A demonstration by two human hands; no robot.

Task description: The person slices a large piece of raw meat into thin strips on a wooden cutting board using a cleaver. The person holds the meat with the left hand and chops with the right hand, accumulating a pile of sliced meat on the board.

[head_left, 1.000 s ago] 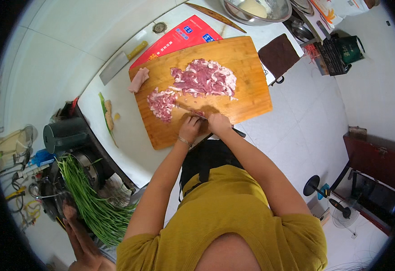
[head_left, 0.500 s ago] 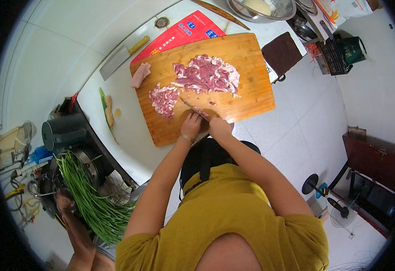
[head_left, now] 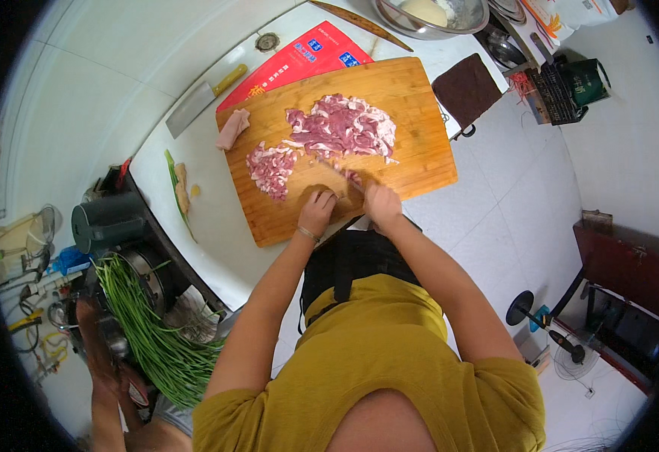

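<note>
My right hand (head_left: 382,203) is closed round a knife (head_left: 338,173), whose blurred blade points up and left over the wooden cutting board (head_left: 412,162). A bit of meat is at the blade near my grip. My left hand (head_left: 316,214) rests at the board's near edge, its fingers curled down; whatever may be under them is hidden. Just beyond the blade lies a heap of sliced raw meat (head_left: 340,126). Left of it is a smaller heap of diced meat (head_left: 271,170). A pale slab, maybe pork skin (head_left: 233,129), sits at the board's left edge.
A cleaver (head_left: 205,99) lies beyond the board, beside a red printed sheet (head_left: 299,62). Ginger (head_left: 181,187) and a green stalk are at left. A metal bowl (head_left: 438,22) holds dough. At lower left, another person's arms (head_left: 107,384) are beside long green vegetables (head_left: 152,335).
My right hand has shifted right with the knife, away from my left hand, and the blade has left the left fingertips. The other person's arms have moved at lower left.
</note>
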